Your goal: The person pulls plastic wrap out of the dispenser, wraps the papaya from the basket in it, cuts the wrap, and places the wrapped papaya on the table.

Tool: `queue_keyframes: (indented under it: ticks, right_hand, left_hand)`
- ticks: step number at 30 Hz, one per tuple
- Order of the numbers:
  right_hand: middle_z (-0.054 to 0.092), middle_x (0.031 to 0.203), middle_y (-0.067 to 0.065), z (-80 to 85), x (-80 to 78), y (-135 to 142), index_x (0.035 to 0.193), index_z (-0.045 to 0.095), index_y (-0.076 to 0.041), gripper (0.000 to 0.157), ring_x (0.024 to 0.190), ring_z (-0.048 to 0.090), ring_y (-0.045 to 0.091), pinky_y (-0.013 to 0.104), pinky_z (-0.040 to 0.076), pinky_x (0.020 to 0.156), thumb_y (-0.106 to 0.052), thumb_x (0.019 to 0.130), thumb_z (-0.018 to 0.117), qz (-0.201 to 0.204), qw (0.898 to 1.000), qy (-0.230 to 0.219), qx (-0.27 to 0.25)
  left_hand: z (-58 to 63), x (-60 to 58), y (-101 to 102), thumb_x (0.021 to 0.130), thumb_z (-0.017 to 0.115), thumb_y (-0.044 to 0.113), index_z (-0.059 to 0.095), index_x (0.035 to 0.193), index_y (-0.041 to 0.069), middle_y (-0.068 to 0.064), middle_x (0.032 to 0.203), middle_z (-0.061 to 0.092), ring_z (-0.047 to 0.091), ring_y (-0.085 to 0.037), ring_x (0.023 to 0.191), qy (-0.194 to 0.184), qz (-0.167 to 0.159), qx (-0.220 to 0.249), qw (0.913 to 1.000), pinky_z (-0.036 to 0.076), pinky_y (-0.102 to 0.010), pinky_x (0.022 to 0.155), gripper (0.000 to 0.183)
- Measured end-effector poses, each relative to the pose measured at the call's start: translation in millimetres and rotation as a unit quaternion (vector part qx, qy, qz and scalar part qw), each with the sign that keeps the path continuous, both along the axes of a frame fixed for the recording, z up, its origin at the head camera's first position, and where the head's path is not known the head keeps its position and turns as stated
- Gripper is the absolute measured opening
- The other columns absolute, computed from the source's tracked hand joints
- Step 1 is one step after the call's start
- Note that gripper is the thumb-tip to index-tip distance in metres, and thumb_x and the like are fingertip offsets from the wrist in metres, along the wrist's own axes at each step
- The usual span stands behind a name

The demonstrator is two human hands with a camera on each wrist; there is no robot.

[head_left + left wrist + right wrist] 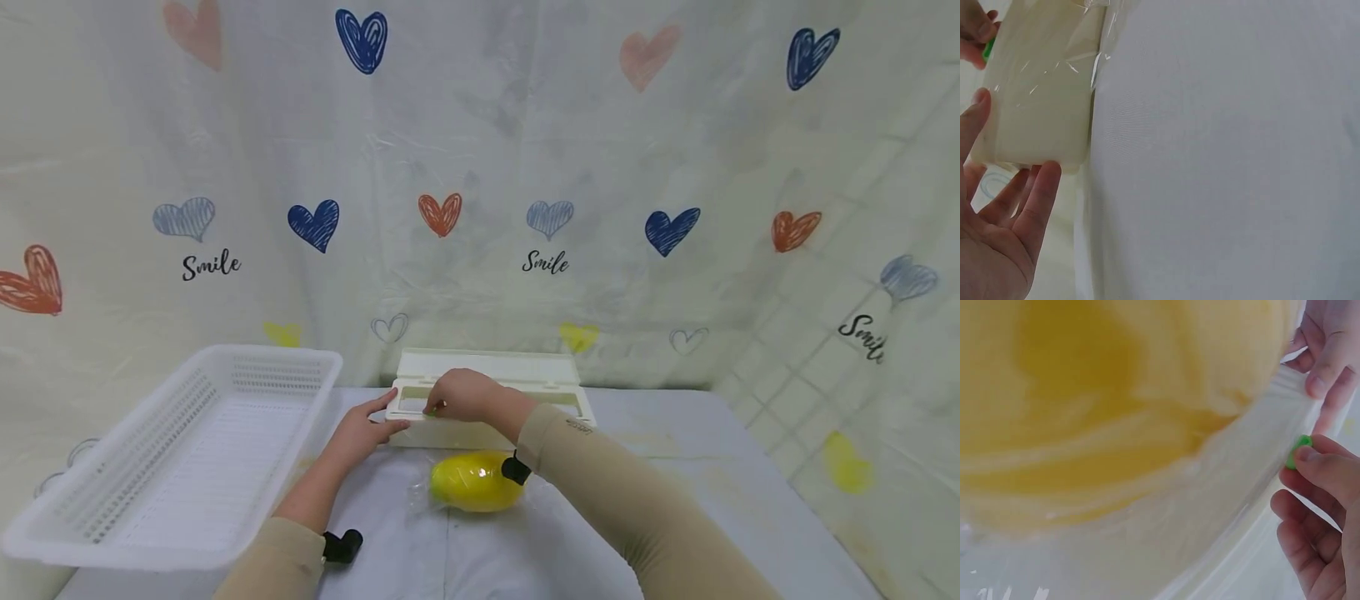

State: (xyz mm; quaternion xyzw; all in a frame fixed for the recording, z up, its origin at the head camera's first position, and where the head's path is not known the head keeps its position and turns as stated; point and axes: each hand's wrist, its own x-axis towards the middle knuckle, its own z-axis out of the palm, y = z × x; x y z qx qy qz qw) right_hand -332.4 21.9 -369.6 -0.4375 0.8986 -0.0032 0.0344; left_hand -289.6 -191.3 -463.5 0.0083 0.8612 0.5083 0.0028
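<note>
Green piece (1297,445) is pinched in the right hand (467,395).

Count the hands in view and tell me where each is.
2. The left hand touches the left end of the white box; the right hand is above the box, pinching a small green piece. No others show.

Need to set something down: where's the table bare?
Bare tabletop lies right of the white box, between right sleeve and backdrop; a smaller patch is nearer than the wrapped yellow item, between left sleeve and right. It's crowded at the white box, with left hand and right hand there.
</note>
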Motion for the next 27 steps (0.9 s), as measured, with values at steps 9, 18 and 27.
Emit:
queue_keyframes:
  ticks: [9, 18, 27]
  right_hand:
    - [0.074, 0.099, -0.008, 5.8, 8.9, 29, 0.106, 0.079, -0.019, 0.016, 0.089, 0.066, 0.008, 0.023, 0.052, 0.085, -0.016, 0.093, 0.071, 0.004, 0.999, -0.02, -0.026]
    - [0.074, 0.093, -0.009, 6.8, 14.7, 80, 0.103, 0.08, -0.018, 0.015, 0.081, 0.062, 0.007, 0.026, 0.053, 0.08, -0.014, 0.09, 0.074, -0.028, 0.999, -0.024, -0.034]
    - [0.075, 0.095, -0.005, 7.3, 22.9, 123, 0.103, 0.08, -0.013, 0.015, 0.081, 0.063, 0.01, 0.029, 0.053, 0.078, -0.01, 0.091, 0.071, -0.033, 0.999, -0.011, -0.039]
  left_hand:
    - [-0.1, -1.2, 4, 0.08, 0.08, 0.047, 0.042, 0.151, 0.027, -0.017, 0.151, 0.043, 0.069, -0.022, 0.093, -0.013, -0.003, 0.0, 0.9999, 0.055, -0.04, 0.084, 0.082]
    - [-2.1, -1.5, -5, 0.082, 0.079, 0.046, 0.04, 0.152, 0.028, -0.018, 0.153, 0.04, 0.07, -0.022, 0.091, -0.016, -0.002, -0.006, 0.9998, 0.054, -0.04, 0.085, 0.082]
    - [-0.5, -0.5, -3, 0.086, 0.077, 0.042, 0.038, 0.153, 0.026, -0.021, 0.152, 0.039, 0.07, -0.021, 0.09, -0.016, -0.01, -0.012, 0.9997, 0.053, -0.043, 0.09, 0.079]
